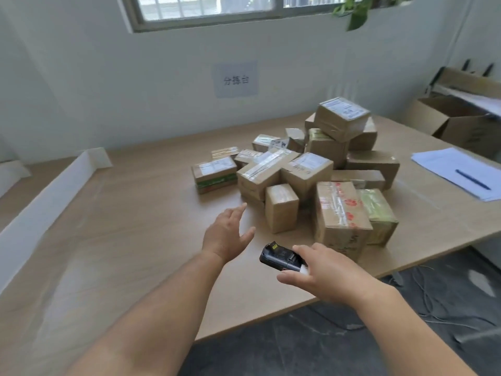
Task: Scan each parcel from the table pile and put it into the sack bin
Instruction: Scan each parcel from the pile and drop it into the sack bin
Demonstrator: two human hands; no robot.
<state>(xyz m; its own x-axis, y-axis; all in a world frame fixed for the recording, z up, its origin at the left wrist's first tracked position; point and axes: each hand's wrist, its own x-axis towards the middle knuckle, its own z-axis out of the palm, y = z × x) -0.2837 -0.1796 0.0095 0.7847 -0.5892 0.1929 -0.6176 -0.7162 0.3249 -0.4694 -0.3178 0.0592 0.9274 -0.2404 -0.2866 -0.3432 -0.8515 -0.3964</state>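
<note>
The pick-up step is in hand: a parcel is being chosen and nothing is scanned yet. The left hand (227, 234) reaches out over the tabletop (130, 229) toward the pile (311, 169). Its fingers are straight and spread, it holds nothing, and it is short of the nearest boxes. The right hand (325, 272) grips the black scanner (279, 256) by its near end, thumb under and fingers over. The scanner's head points away toward the parcels. Whether the scanner rests on the wood or is held just above it is hard to tell from this angle.

The parcels lie heaped at the middle and right of the tabletop, some stacked two or three high. A small upright parcel (282, 207) stands at the front edge of the heap, closest to the open left hand, and it looks like the easiest one to take. Beside it stands a taller box with red-printed tape (339, 213).

The next move likely calls for closing the left hand round that front parcel and turning its label toward the scanner, without disturbing the boxes leaning behind it. The sack bin is not in view, so the drop will need a turn away from the tabletop.
</note>
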